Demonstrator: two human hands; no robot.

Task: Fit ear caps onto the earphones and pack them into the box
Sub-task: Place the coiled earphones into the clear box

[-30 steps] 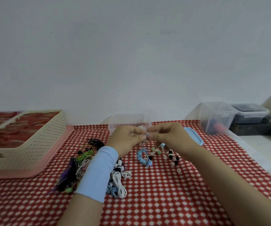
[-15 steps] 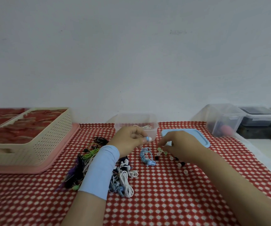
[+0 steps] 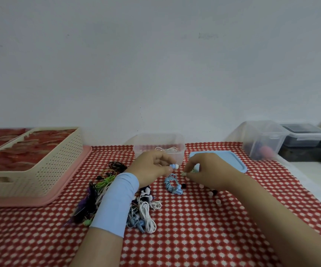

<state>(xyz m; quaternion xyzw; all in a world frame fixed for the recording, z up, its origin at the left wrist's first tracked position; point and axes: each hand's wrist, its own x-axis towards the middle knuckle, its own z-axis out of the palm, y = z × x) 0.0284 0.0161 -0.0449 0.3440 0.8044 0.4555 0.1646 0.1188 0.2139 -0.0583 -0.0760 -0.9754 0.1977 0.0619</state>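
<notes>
My left hand (image 3: 152,167) pinches a blue earbud (image 3: 173,166) with a white cap on its tip; its coiled blue cable (image 3: 173,184) hangs down to the cloth. My right hand (image 3: 207,170) rests low over a scatter of loose ear caps (image 3: 214,195), fingertips pinched on a small pale cap (image 3: 184,173). Behind the hands stands a clear plastic box (image 3: 159,138) with white earphones inside. Its blue lid (image 3: 233,158) lies flat to the right. A pile of tangled earphones (image 3: 144,211) in white, green, black and purple lies under my left forearm.
A cream perforated basket (image 3: 45,170) on a pink tray (image 3: 74,180) fills the left side. Clear storage containers (image 3: 261,139) and a dark-lidded tub (image 3: 306,133) stand at the right back. Red and white patterned cloth (image 3: 194,237) covers the table; a white wall is close behind.
My hands have come apart. The right hand dropped from the earbud down to the loose caps and pinched one. The left hand still holds the capped blue earbud.
</notes>
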